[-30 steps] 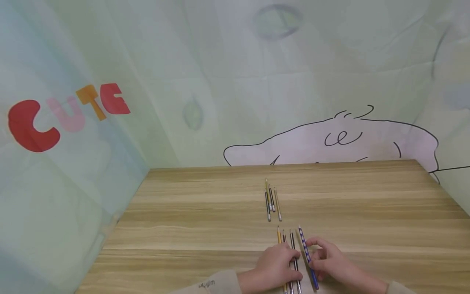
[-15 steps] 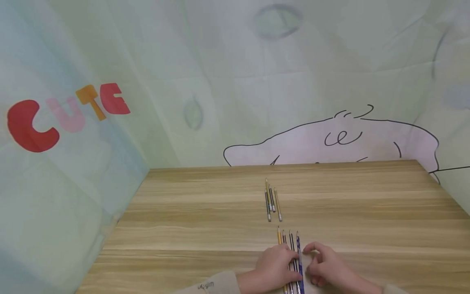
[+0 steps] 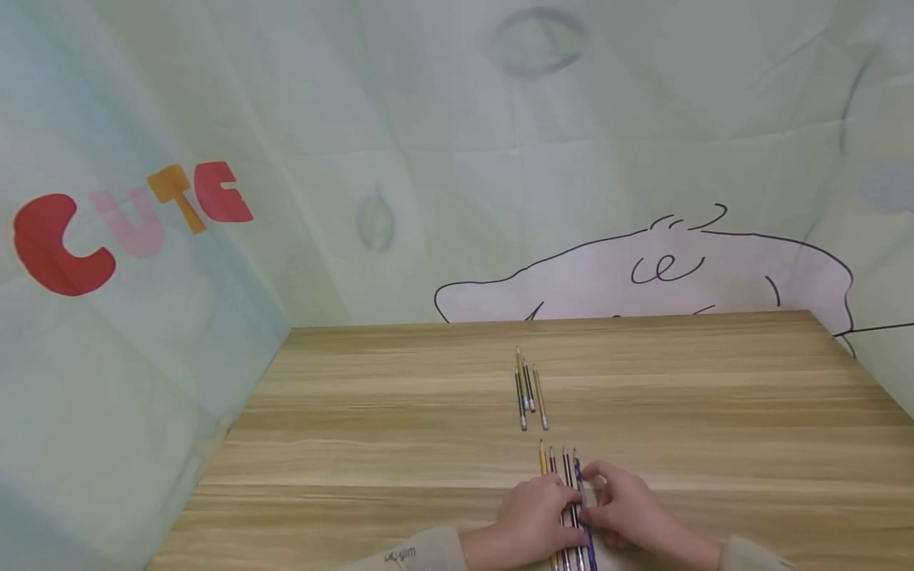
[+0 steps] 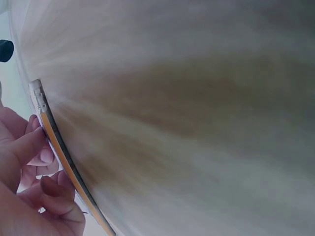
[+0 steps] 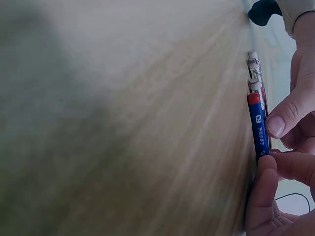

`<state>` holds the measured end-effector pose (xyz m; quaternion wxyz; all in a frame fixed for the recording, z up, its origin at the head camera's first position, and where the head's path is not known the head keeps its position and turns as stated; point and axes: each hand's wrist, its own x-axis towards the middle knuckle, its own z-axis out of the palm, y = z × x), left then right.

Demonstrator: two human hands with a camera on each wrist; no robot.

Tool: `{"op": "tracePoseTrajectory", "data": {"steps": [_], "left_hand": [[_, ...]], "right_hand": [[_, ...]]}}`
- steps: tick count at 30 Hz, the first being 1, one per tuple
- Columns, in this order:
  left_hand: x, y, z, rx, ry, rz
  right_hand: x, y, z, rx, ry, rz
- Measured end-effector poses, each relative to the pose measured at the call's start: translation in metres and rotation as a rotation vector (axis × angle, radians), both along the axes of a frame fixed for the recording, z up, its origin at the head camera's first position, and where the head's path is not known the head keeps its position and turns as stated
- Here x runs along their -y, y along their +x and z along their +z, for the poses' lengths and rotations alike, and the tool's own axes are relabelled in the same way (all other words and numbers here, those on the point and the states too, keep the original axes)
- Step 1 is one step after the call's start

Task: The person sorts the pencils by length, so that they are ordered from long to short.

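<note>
Head view: blue pencil [image 5: 258, 125] between hands, at 3 o'clock of left hand [image 3: 534, 519], 9 of right hand [image 3: 630, 506]; long axis nearly 12-to-6, tipped toward 11. Right hand nearer, fingertips touching; pinch unclear. Left hand curled over pencil row [image 3: 568, 466].

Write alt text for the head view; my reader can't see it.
A left hand lies across a row of slender yellow and dark pencils while the right hand touches a blue patterned pencil alongside. Farther back on the brown wood-grain table lies another pencil cluster, before a pale green cartoon backdrop.
</note>
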<state>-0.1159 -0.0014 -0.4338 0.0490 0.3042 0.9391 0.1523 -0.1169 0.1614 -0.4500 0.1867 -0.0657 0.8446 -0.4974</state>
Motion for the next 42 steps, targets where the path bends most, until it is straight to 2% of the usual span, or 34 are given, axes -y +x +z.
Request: {"op": "tracePoseTrajectory", "data": {"steps": [5,16,25,38,42], "left_hand": [[-0.0002,-0.0003,0.0001,0.011,0.006,-0.002],[-0.0008,-0.0019,0.0003,0.056,0.010,-0.006],[-0.0010,-0.0011,0.0009,0.061,0.009,-0.026],[-0.0018,-0.0013,0.0034,0.155,0.003,-0.010],[-0.0013,-0.0011,0.0026,0.134,-0.004,-0.011]], "right_hand": [[0.0029,0.0004,0.0028,-0.030,0.026,0.005],[0.0031,0.0045,0.0075,0.006,0.049,0.009],[0.0019,0.0055,0.0057,-0.001,0.045,0.018],[0.0005,0.0067,0.0067,0.017,0.029,0.031],[0.0002,0.0068,0.0068,0.037,0.023,0.034]]}}
